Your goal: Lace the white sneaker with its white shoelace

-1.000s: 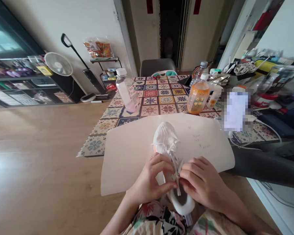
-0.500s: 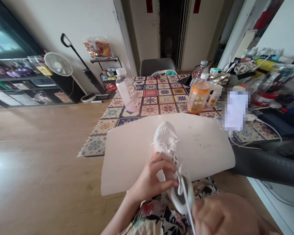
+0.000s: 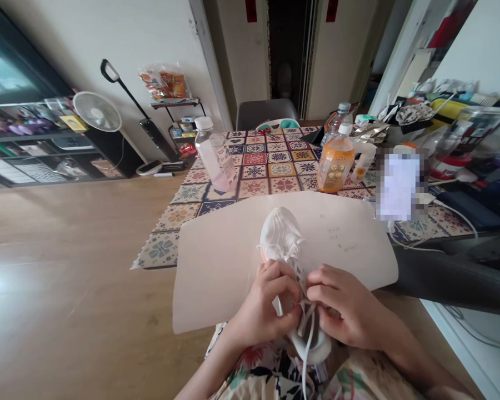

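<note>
A white sneaker (image 3: 281, 230) lies with its toe pointing away from me, partly on a large white sheet of paper (image 3: 216, 266) and reaching back over my lap. Its white shoelace (image 3: 309, 333) runs through the upper eyelets, and a loose length hangs over the heel opening. My left hand (image 3: 273, 303) is closed at the left side of the lacing, thumb and fingers pinching near the upper eyelets. On the right side, my right hand (image 3: 344, 305) has its fingers curled in at the same eyelets, closed on the lace. The fingertips partly hide the lace there.
A patterned tablecloth (image 3: 256, 158) covers the table. On it stand a pinkish bottle (image 3: 216, 158), an orange bottle (image 3: 336, 161) and a blurred phone (image 3: 400, 186) with a white cable. Clutter (image 3: 441, 116) fills the right side. A dark chair (image 3: 268, 113) stands at the far end.
My right hand has come up from the lower right, where it was pulling the lace taut, to the eyelets. The lace end now hangs slack. My left hand stays at the lacing.
</note>
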### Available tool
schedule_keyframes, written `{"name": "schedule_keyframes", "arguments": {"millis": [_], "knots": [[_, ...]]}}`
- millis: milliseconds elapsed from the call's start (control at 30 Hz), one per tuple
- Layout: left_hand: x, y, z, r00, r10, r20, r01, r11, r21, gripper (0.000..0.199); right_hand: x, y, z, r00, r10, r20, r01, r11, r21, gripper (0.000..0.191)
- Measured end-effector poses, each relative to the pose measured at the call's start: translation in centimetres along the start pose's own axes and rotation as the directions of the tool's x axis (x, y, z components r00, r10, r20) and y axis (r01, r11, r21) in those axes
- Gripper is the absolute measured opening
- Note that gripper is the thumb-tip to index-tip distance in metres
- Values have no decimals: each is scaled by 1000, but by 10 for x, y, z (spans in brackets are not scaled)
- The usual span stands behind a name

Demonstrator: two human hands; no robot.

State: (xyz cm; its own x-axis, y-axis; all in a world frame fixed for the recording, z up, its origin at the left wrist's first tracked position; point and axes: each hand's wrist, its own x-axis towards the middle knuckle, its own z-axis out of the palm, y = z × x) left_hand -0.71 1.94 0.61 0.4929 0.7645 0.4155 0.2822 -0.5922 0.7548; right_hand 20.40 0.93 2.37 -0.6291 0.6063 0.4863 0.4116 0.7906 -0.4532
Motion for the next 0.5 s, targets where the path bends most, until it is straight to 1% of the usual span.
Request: {"name": "schedule_keyframes", "arguments": {"millis": [67,167,233,267,333,367,433,500], "knots": [[-1,-1,1,1000,-1,-6,1,1000,-3,17,-1,2,3,1000,13,-11,-13,1000,27,21],[-2,-1,1,1000,-1,-27,1,1000,-22,21,-1,7,7,998,56,-14,-54,991,122,22],[-3,-2,1,1000,-2,-25,1,999,-41,21,-2,9,8,999,53,-7,-51,984,169,23],[-3,-3,0,1000,-5,-21,3,998,-56,17,-2,10,9,999,48,-6,-46,981,188,23],[-3,-4,-1,1000,-15,-18,12,994,-110,3,-1,11,8,999,53,-4,-51,975,215,23],[-2,-5,-1,1000,-22,-17,19,989,-144,8,-1,10,8,998,58,1,-57,974,221,23],[-2,-7,-2,999,-41,-10,38,978,-206,26,-1,9,7,998,61,17,-63,973,221,23],[-1,-8,-2,998,-56,-3,54,970,-237,38,0,9,6,998,56,27,-60,973,223,20]]}}
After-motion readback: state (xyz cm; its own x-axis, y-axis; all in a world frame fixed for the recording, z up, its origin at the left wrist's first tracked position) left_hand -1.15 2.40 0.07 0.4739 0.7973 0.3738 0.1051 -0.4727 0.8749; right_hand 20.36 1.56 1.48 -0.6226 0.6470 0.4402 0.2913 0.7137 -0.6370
